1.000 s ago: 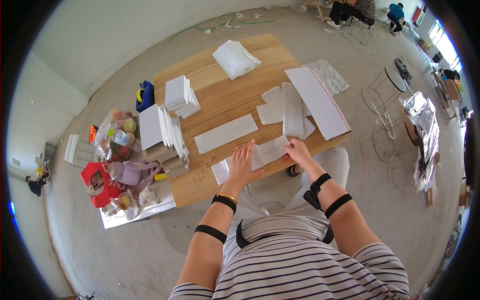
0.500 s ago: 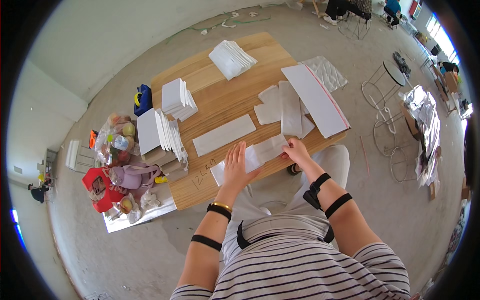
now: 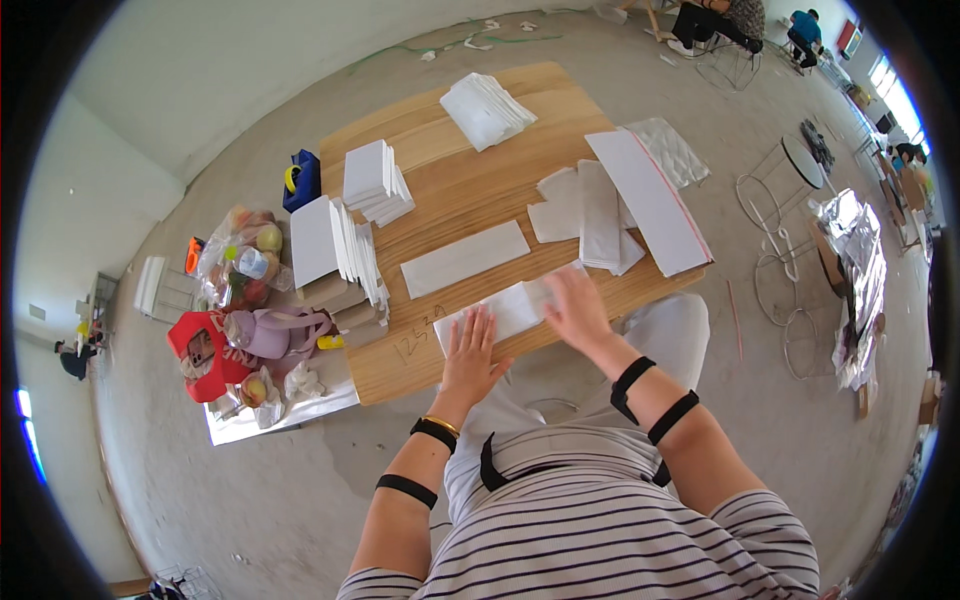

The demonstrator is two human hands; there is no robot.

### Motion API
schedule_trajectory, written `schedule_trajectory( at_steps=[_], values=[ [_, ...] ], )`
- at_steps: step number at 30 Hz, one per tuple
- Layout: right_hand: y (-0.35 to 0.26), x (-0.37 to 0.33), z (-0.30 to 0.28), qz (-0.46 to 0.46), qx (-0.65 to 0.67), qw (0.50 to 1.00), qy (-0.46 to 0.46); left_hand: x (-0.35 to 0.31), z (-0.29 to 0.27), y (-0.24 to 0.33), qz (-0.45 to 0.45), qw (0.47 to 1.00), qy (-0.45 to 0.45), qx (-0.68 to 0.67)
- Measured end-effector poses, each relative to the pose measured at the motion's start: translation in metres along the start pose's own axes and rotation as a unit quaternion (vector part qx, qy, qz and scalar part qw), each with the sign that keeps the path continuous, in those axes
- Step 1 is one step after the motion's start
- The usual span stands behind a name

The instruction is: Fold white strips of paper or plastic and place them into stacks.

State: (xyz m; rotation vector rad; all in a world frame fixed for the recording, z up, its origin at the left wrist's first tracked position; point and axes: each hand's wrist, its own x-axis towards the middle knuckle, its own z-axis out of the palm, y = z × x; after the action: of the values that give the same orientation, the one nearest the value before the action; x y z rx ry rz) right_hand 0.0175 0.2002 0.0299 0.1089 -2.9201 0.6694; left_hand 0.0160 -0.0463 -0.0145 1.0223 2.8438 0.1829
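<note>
Left hand [image 3: 468, 352] and right hand [image 3: 574, 305], fingers open, pressed flat on one white sheet [image 3: 505, 312] on the counter [image 3: 450, 190]

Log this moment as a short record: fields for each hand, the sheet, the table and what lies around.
left hand: flat, fingers spread, on the white sheet
right hand: pressing the same sheet's right part
white sheet: at the near edge of the wooden table
near it: long white strip, white stacks
left of table: red bag
</note>
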Motion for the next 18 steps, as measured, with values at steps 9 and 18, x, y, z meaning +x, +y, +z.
schedule_trajectory(
  at_steps=[9,18],
  values=[
    [-0.024,-0.006,0.064,-0.176,-0.066,0.978,-0.087,0.001,0.003,0.003,0.008,0.999,0.033,-0.030],
    [-0.025,-0.007,0.064,-0.185,-0.074,0.976,-0.083,-0.032,0.006,-0.002,-0.047,0.997,0.037,-0.044]
  ],
)
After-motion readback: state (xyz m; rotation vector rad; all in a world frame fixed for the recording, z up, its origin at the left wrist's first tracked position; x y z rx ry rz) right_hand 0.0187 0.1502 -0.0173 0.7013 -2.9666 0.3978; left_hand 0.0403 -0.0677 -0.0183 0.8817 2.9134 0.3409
